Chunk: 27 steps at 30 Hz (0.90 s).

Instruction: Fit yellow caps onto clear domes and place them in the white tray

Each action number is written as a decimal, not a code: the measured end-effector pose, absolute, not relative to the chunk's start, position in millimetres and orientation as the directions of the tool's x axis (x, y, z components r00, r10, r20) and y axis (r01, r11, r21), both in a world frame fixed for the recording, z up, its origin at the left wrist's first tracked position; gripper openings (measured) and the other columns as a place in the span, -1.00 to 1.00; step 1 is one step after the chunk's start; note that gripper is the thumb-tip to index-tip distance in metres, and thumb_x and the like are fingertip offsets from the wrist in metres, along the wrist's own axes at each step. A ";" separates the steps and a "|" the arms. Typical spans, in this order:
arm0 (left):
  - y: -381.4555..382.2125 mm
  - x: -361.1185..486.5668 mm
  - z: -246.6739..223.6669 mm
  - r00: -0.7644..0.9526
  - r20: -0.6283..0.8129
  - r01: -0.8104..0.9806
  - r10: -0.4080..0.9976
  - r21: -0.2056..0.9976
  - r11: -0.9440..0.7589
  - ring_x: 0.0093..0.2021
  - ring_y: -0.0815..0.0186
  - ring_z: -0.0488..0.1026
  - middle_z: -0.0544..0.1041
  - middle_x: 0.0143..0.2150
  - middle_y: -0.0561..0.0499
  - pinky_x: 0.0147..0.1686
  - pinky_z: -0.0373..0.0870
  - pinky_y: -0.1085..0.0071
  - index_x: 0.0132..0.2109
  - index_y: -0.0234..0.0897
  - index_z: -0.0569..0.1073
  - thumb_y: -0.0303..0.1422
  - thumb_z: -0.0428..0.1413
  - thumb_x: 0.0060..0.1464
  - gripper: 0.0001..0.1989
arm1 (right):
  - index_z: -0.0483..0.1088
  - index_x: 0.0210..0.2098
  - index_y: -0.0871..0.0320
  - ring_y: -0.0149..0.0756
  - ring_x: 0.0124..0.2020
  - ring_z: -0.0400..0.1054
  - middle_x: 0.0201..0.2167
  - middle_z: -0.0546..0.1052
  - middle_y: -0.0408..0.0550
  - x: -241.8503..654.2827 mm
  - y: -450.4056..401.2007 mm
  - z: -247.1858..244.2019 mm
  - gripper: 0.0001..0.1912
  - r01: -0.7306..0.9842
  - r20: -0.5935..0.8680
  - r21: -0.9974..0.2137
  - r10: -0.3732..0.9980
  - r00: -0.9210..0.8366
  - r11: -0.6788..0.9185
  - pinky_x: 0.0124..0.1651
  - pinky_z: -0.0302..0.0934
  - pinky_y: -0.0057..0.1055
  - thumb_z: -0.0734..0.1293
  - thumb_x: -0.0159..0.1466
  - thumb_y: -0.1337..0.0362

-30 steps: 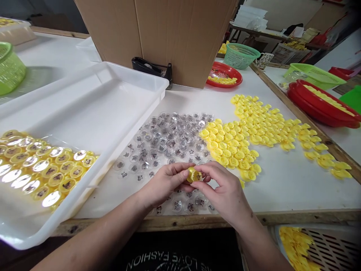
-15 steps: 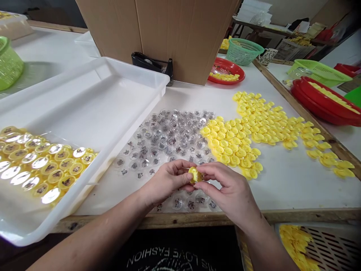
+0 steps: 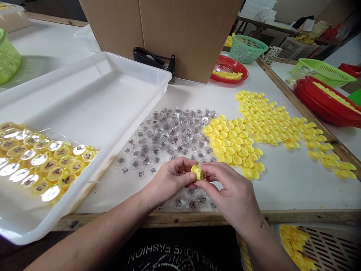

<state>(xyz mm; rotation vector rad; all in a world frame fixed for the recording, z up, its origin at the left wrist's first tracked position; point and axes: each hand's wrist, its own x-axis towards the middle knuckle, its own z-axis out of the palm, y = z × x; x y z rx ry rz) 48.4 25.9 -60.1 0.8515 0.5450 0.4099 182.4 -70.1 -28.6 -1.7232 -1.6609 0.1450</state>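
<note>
Between both hands, just above the front of the table, is a small round yellow plastic piece (image 3: 197, 172). My left hand (image 3: 173, 178) pinches its left side with thumb and fingers. On its right side, the fingertips of my right hand (image 3: 225, 182) are closed on it, and a clear cover seems to sit there, partly hidden. Below and behind the hands lie many clear round covers (image 3: 172, 131) with small dark animal prints. Rows of yellow cup-like pieces (image 3: 231, 145) spread to the right. At left, a white tray (image 3: 113, 98) holds yellow pieces with printed round faces (image 3: 53, 165).
A cardboard box (image 3: 169, 37) stands at the back, a black tape dispenser (image 3: 153, 62) against it. Behind are a red plate (image 3: 231, 71) and a green basket (image 3: 248, 49). Red basins (image 3: 318, 98) sit beyond the wooden strip at right. A crate (image 3: 324, 244) with yellow pieces is below the table.
The yellow piece has turned slightly between my fingers, showing more of its side. Both hands stay closed on it in nearly the same place; the view has shifted a little.
</note>
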 end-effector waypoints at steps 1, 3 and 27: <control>25.5 48.4 -60.5 0.790 -0.286 -0.125 0.543 0.791 0.599 -0.38 0.41 0.44 0.50 -0.28 0.00 -0.38 0.40 0.48 -0.17 -0.35 0.46 -0.34 0.31 -0.13 -0.66 | 0.39 -0.21 0.12 -0.25 -0.24 0.43 -0.24 0.51 -0.02 181.7 -69.8 -28.4 -0.83 0.831 0.400 -0.548 0.902 0.162 0.093 -0.18 0.41 -0.29 0.31 0.20 0.44; 25.1 48.1 -61.4 0.789 -0.287 -0.124 0.543 0.792 0.598 -0.39 0.41 0.45 0.51 -0.29 0.00 -0.38 0.40 0.48 -0.18 -0.35 0.46 -0.34 0.32 -0.13 -0.66 | 0.39 -0.22 0.13 -0.25 -0.26 0.43 -0.26 0.51 -0.03 181.0 -68.7 -28.3 -0.83 0.837 0.398 -0.541 0.902 0.167 0.084 -0.20 0.40 -0.30 0.31 0.20 0.45; 27.5 48.7 -60.9 0.699 -0.154 0.249 0.698 0.968 -0.036 -0.35 0.27 0.42 0.52 -0.33 -0.05 -0.34 0.33 0.38 -0.19 -0.32 0.48 -0.41 0.15 -0.04 -0.79 | 0.41 -0.16 0.06 -0.17 -0.19 0.46 -0.24 0.54 -0.03 197.9 -74.7 -85.5 -0.77 0.358 -0.019 -0.922 0.941 0.337 -0.146 -0.21 0.40 -0.44 0.30 0.23 0.12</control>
